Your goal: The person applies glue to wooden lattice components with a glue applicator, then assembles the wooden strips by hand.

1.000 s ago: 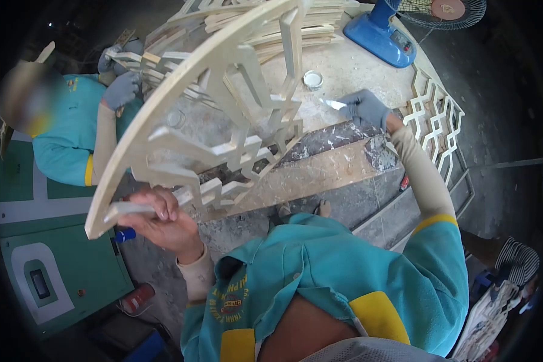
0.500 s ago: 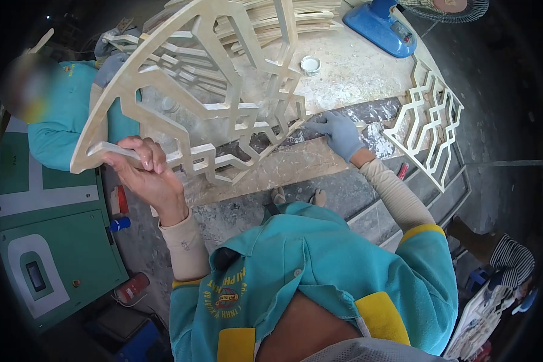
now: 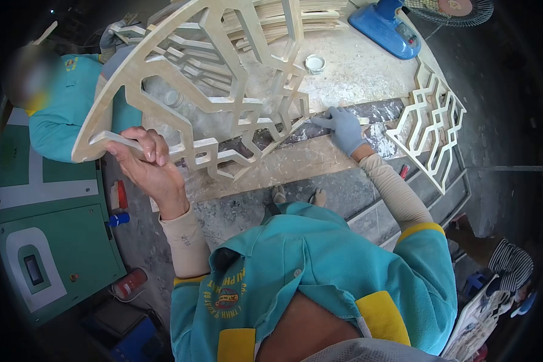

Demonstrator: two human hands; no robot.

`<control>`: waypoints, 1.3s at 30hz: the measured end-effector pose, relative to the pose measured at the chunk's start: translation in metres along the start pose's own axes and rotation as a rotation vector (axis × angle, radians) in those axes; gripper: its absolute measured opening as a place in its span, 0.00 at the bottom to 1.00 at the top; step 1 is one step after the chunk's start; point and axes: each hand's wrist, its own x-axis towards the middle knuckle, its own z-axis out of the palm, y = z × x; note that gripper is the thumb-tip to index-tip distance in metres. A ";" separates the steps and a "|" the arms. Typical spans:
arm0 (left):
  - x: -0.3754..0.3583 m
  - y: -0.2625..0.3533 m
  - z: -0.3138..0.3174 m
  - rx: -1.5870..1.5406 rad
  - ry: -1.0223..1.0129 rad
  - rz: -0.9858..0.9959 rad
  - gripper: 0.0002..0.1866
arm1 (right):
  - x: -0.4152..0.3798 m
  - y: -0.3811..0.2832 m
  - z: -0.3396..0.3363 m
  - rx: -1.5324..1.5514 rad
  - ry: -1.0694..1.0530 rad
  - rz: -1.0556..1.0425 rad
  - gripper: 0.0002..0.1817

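Observation:
A large pale wooden lattice panel (image 3: 120, 78) with a curved rim stands tilted up over the worktable. My left hand (image 3: 148, 166), bare, is closed around a bar at the panel's lower left corner, thumb on one side and fingers on the other. My right hand (image 3: 346, 131), in a grey glove, is at the panel's lower right edge. Its fingers are drawn together with the index finger reaching to the wood. A small pale piece (image 3: 363, 120) shows beside the glove; whatever the fingers pinch is too small to make out.
A small white tub (image 3: 314, 64) and a blue fan base (image 3: 385, 30) sit on the stained worktable (image 3: 344, 78). Another lattice panel (image 3: 431, 123) lies at the right. Curved wooden strips (image 3: 320, 18) are stacked behind. A co-worker (image 3: 66, 130) is at the left, beside a green cabinet (image 3: 54, 241).
The panel has shifted slightly right, its lower left corner a little higher. My right hand has moved slightly right and up along with the panel's edge. My left hand keeps its hold.

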 end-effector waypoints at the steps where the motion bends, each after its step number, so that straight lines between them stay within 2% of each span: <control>1: 0.000 0.000 0.000 0.005 0.006 0.003 0.27 | -0.001 0.000 -0.003 -0.012 -0.005 0.028 0.31; 5: -0.001 0.000 -0.001 0.005 -0.022 0.020 0.27 | -0.004 -0.005 0.001 0.080 0.021 0.054 0.31; 7: -0.002 0.001 0.000 0.037 -0.009 0.030 0.27 | -0.003 -0.013 0.008 0.117 0.080 0.028 0.26; 11: -0.002 0.001 0.001 0.029 0.009 0.024 0.27 | -0.004 -0.019 0.018 0.163 0.051 0.032 0.27; 13: -0.002 0.002 0.001 0.015 0.003 0.025 0.28 | -0.005 -0.015 0.014 0.160 -0.067 0.081 0.28; 14: -0.003 0.002 0.000 0.015 0.004 0.027 0.28 | -0.004 -0.013 0.015 0.159 -0.067 0.079 0.28; 16: -0.004 0.001 0.000 0.014 0.011 0.032 0.28 | -0.003 -0.010 0.017 0.286 -0.063 0.204 0.30; 19: -0.006 0.002 -0.001 0.021 -0.019 0.038 0.27 | -0.008 -0.023 0.020 0.205 0.018 0.235 0.28; 23: -0.007 0.003 0.000 0.015 -0.021 0.046 0.28 | -0.014 -0.040 0.021 0.237 0.006 0.185 0.25; 26: -0.009 0.003 0.000 -0.002 -0.016 0.029 0.28 | -0.012 -0.045 0.011 0.312 -0.013 0.313 0.23; 28: -0.011 0.004 0.001 0.032 -0.009 0.050 0.27 | -0.009 -0.057 0.008 0.112 0.009 0.498 0.21; 29: -0.011 0.004 0.001 0.031 -0.010 0.050 0.27 | -0.012 -0.061 0.014 0.111 0.010 0.498 0.21; 31: -0.012 0.004 0.000 0.029 -0.028 0.052 0.27 | -0.016 -0.068 0.025 0.138 0.114 0.354 0.19; 32: -0.012 0.004 -0.001 0.029 -0.029 0.051 0.27 | -0.018 -0.068 0.028 0.138 0.114 0.355 0.19; 34: -0.012 0.004 -0.001 0.026 -0.037 0.048 0.28 | -0.017 -0.070 0.021 0.245 -0.052 0.454 0.24; 35: -0.012 0.004 -0.001 0.024 -0.038 0.047 0.28 | -0.015 -0.070 0.018 0.244 -0.052 0.456 0.24; 37: -0.014 0.004 0.000 0.029 -0.028 0.049 0.28 | -0.008 -0.069 0.014 0.143 -0.046 0.598 0.24; 39: -0.014 0.004 0.000 0.017 -0.036 0.049 0.28 | -0.009 -0.083 0.018 0.120 -0.043 0.554 0.24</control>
